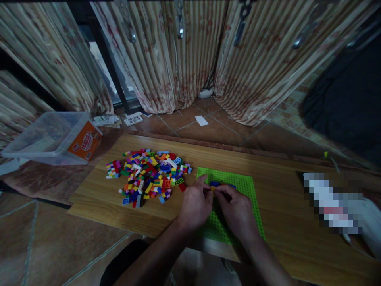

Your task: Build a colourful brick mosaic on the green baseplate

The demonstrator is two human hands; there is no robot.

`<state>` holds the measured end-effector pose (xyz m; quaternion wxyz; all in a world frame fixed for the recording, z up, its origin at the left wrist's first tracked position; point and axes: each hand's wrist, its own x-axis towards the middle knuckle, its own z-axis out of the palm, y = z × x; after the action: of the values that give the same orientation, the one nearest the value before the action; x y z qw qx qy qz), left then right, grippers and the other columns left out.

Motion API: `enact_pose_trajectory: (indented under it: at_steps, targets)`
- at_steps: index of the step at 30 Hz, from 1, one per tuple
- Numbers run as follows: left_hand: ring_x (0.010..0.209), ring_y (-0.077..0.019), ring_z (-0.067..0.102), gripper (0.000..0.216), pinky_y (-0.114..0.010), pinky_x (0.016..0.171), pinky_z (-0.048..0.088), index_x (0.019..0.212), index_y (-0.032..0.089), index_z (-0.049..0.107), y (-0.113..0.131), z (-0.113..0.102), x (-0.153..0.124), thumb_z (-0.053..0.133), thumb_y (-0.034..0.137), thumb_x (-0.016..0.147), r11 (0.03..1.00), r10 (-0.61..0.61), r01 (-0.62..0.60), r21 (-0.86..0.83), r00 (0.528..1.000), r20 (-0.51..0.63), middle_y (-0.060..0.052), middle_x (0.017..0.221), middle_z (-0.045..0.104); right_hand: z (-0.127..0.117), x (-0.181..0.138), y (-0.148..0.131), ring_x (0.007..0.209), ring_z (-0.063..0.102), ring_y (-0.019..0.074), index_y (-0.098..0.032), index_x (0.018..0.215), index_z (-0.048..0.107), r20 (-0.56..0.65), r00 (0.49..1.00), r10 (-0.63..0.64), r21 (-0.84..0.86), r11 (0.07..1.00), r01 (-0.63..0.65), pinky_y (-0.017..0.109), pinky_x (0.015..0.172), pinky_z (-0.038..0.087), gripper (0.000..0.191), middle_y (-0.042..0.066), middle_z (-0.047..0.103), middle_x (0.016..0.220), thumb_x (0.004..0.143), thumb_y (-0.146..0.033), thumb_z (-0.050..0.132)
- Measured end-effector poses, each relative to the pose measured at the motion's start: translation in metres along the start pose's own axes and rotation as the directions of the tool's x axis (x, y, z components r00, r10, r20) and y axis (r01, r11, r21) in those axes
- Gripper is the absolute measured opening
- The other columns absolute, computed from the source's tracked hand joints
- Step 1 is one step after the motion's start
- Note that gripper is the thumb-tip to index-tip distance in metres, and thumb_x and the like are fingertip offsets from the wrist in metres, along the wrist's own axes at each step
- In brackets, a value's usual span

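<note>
A green studded baseplate (248, 183) lies on the wooden table, partly covered by my hands. Near its far side sits a row of blue bricks (232, 186), half hidden behind my fingers. My left hand (196, 201) reaches in from the left, its fingertips closed at a small yellow-orange brick (212, 188) just in front of the blue row. From the right, my right hand (238, 206) pinches the same brick between thumb and fingers. Whether this brick is pressed onto the studs cannot be made out. A heap of mixed coloured bricks (149, 174) lies left of the baseplate.
A clear plastic bin (44, 147) with an orange label stands beyond the table's left end. On the wooden table (285, 214), a blurred-out object (330, 202) lies at the right. Striped curtains (166, 59) hang behind, and papers (133, 119) lie on the floor.
</note>
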<state>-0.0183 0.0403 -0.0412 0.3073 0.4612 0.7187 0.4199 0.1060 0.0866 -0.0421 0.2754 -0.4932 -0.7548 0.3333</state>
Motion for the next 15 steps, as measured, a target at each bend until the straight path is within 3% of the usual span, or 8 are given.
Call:
enact_pose_trajectory:
  at_steps: [15]
  targets:
    - [0.084,-0.0158,0.071,0.049,-0.028,0.083,0.055,0.127,0.014,0.057,0.0045,0.0009,0.0043,0.058,0.009,0.078,0.997,-0.075,0.074,-0.027,0.997,-0.026,-0.004,0.09,0.076,-0.0004,0.0029,-0.0004,0.072,0.068,0.0207,-0.022,0.081,0.073,0.008,0.997,0.076,0.029,0.997,-0.076,0.032,0.07,0.047,0.024,0.004,0.076,0.082,0.083,-0.034,0.052]
